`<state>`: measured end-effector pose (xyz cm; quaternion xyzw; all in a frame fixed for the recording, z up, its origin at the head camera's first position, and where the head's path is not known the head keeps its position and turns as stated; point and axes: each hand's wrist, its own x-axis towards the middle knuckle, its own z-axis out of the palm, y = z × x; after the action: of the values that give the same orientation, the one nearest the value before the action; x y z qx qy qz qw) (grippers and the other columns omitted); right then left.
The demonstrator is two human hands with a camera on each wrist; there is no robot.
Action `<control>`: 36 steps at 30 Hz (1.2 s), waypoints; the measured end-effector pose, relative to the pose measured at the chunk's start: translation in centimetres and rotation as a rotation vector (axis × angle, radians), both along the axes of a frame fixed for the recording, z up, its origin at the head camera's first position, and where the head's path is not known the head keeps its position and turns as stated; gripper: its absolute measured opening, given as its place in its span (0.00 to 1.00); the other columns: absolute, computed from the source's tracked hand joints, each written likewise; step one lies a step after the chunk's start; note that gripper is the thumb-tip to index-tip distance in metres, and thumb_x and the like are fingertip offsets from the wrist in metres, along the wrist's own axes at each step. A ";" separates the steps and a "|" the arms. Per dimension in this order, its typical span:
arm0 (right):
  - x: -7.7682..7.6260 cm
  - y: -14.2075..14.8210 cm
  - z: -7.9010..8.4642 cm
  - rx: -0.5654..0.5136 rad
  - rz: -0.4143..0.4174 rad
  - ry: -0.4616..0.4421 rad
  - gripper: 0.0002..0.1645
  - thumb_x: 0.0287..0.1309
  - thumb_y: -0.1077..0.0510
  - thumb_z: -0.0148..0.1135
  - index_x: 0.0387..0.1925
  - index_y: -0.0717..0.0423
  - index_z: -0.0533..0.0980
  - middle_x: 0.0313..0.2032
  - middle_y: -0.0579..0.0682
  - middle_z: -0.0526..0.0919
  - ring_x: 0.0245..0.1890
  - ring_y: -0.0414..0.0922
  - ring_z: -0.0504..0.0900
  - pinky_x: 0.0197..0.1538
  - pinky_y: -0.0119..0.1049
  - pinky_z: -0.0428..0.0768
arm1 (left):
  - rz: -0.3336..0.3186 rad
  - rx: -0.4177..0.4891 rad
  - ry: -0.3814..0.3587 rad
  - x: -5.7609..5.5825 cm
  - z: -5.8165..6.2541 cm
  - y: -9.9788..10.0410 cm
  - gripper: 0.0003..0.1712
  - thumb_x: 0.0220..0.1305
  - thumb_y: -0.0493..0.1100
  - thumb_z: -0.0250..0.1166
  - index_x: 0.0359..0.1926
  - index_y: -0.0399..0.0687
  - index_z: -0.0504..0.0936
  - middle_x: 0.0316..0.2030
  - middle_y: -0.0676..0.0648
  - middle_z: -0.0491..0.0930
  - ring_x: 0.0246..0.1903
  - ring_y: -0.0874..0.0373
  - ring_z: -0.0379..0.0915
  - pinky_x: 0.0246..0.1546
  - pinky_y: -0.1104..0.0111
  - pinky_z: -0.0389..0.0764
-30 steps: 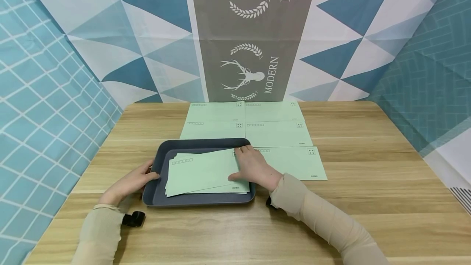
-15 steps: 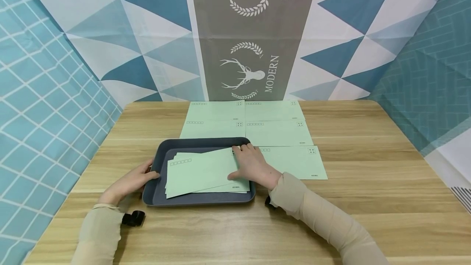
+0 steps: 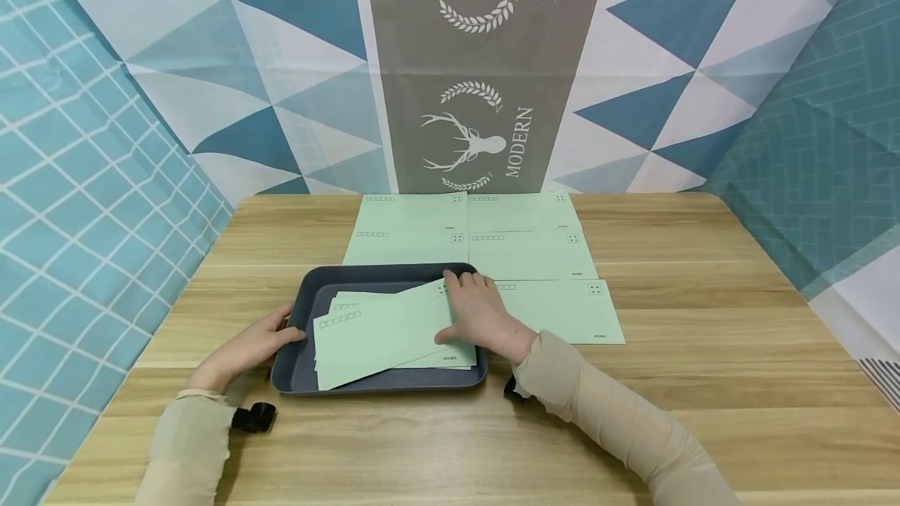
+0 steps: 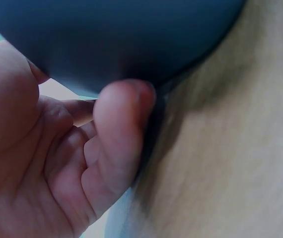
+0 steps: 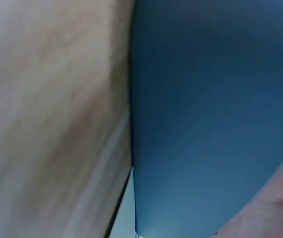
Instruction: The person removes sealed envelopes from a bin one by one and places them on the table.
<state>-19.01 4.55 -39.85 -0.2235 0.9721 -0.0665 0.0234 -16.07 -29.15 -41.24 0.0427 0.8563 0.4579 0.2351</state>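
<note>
A dark grey tray (image 3: 387,390) lies on the table with a loose stack of pale green envelopes (image 3: 348,301) in it. My left hand (image 3: 249,347) grips the tray's left wall, thumb over the rim; in the left wrist view its curled fingers (image 4: 119,129) lie against the tray's underside. At the tray's right end, my right hand (image 3: 485,318) holds the top envelope (image 3: 387,334) by its right part, thumb on its face and fingers at its far edge. That envelope sits askew on the others. The right wrist view shows mostly the tray's outer wall (image 5: 206,99).
Behind and right of the tray, several green envelopes lie flat in rows on the wooden table (image 3: 675,279), including one at the right (image 3: 562,315). The tray hides part of the rows. A patterned cloth backdrop (image 3: 478,69) stands at the table's far edge.
The top envelope has turned in the tray: its left end has slid left and toward me, uncovering more of the envelopes beneath. My right fingers have shifted slightly; the left hand and tray stay put.
</note>
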 end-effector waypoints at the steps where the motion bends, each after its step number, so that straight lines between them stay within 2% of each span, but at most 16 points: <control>1: 0.0 0.0 0.0 -0.005 0.000 0.009 0.65 0.30 0.31 0.70 0.65 0.62 0.56 0.50 0.60 0.71 0.51 0.56 0.69 0.56 0.48 0.65 | 0.001 0.001 0.001 0.0 0.0 0.0 0.41 0.66 0.46 0.50 0.71 0.40 0.38 0.63 0.26 0.54 0.46 0.49 0.73 0.36 0.63 0.79; 5: 0.1 0.0 0.0 -0.035 -0.009 0.044 0.65 0.30 0.35 0.73 0.65 0.64 0.55 0.47 0.60 0.72 0.49 0.56 0.70 0.57 0.49 0.64 | -0.005 -0.005 0.010 0.0 -0.1 0.0 0.41 0.66 0.46 0.51 0.70 0.40 0.39 0.63 0.26 0.52 0.47 0.48 0.72 0.36 0.63 0.78; 9: 0.2 0.0 0.2 -0.090 -0.041 0.021 0.60 0.36 0.43 0.74 0.65 0.65 0.54 0.49 0.60 0.74 0.50 0.55 0.72 0.60 0.51 0.61 | -0.010 -0.011 0.019 0.1 -0.1 -0.1 0.40 0.66 0.46 0.51 0.70 0.40 0.39 0.64 0.27 0.51 0.48 0.47 0.71 0.37 0.64 0.78; 10: 0.2 0.0 0.3 -0.114 -0.050 0.008 0.58 0.37 0.46 0.74 0.65 0.65 0.54 0.47 0.59 0.76 0.49 0.54 0.74 0.60 0.51 0.60 | -0.009 -0.009 0.019 0.1 -0.1 -0.1 0.40 0.66 0.46 0.51 0.70 0.40 0.39 0.64 0.27 0.51 0.48 0.47 0.71 0.37 0.64 0.78; 13: 0.2 0.1 0.5 -0.173 -0.064 -0.022 0.50 0.42 0.53 0.72 0.63 0.66 0.58 0.33 0.53 0.82 0.39 0.49 0.80 0.60 0.52 0.61 | -0.009 -0.006 0.019 0.1 -0.1 -0.2 0.40 0.66 0.46 0.50 0.70 0.40 0.39 0.64 0.27 0.51 0.48 0.47 0.71 0.37 0.64 0.78; 15: 0.2 0.2 0.5 -0.199 -0.061 -0.024 0.43 0.43 0.55 0.71 0.59 0.65 0.63 0.21 0.48 0.81 0.31 0.47 0.81 0.59 0.52 0.63 | -0.009 -0.003 0.018 0.1 -0.2 -0.2 0.40 0.66 0.46 0.51 0.70 0.40 0.39 0.64 0.27 0.51 0.48 0.47 0.72 0.37 0.64 0.78; 17: 0.2 0.3 0.5 -0.206 -0.053 -0.016 0.36 0.44 0.56 0.70 0.54 0.64 0.68 0.15 0.45 0.77 0.25 0.45 0.80 0.58 0.52 0.64 | -0.012 -0.003 0.018 0.1 -0.2 -0.2 0.40 0.67 0.46 0.50 0.70 0.40 0.39 0.64 0.27 0.50 0.48 0.47 0.71 0.37 0.64 0.78; 19: 0.4 0.5 0.6 -0.225 -0.042 -0.003 0.28 0.45 0.56 0.70 0.48 0.63 0.71 0.14 0.45 0.75 0.23 0.44 0.79 0.54 0.49 0.68 | -0.014 -0.001 0.015 0.2 -0.2 -0.2 0.40 0.67 0.46 0.50 0.70 0.40 0.39 0.64 0.27 0.49 0.48 0.47 0.71 0.37 0.64 0.78; 22: 0.6 0.8 0.6 -0.284 -0.034 0.014 0.21 0.48 0.57 0.68 0.43 0.62 0.73 0.16 0.46 0.75 0.21 0.43 0.74 0.42 0.41 0.74 | -0.013 0.009 0.013 0.1 -0.1 -0.2 0.40 0.67 0.45 0.50 0.70 0.40 0.38 0.64 0.27 0.51 0.47 0.48 0.72 0.36 0.64 0.78; 25: 0.9 1.1 0.7 -0.375 -0.023 0.036 0.16 0.52 0.59 0.63 0.41 0.63 0.73 0.17 0.48 0.74 0.19 0.42 0.69 0.29 0.33 0.71 | -0.008 0.025 0.009 0.1 -0.1 -0.3 0.39 0.67 0.44 0.50 0.70 0.40 0.39 0.62 0.26 0.55 0.44 0.50 0.74 0.35 0.63 0.78; 29: 1.1 1.6 0.7 -0.489 -0.010 0.084 0.10 0.58 0.61 0.57 0.39 0.63 0.74 0.17 0.48 0.74 0.16 0.39 0.65 0.24 0.29 0.68 | -0.009 0.035 0.010 0.0 -0.1 -0.3 0.38 0.67 0.43 0.49 0.70 0.39 0.40 0.61 0.27 0.57 0.44 0.50 0.74 0.35 0.63 0.79; 32: 1.1 2.1 0.9 -0.568 -0.029 0.058 0.08 0.62 0.61 0.53 0.39 0.62 0.75 0.18 0.46 0.73 0.14 0.37 0.64 0.21 0.28 0.66 | -0.010 0.027 0.017 0.1 -0.1 -0.3 0.38 0.66 0.43 0.49 0.70 0.39 0.41 0.62 0.27 0.54 0.46 0.49 0.72 0.36 0.64 0.78; 36: 1.1 2.9 1.4 -0.671 -0.087 -0.065 0.08 0.63 0.60 0.51 0.39 0.60 0.74 0.15 0.45 0.67 0.13 0.38 0.59 0.20 0.28 0.61 | -0.011 0.025 0.020 0.0 0.0 -0.3 0.38 0.66 0.43 0.49 0.70 0.39 0.41 0.63 0.27 0.53 0.46 0.48 0.72 0.36 0.64 0.78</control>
<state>-17.91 7.47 -38.45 -0.1746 0.9034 -0.3909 -0.0232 -16.07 -29.40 -41.22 0.0551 0.8525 0.4668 0.2287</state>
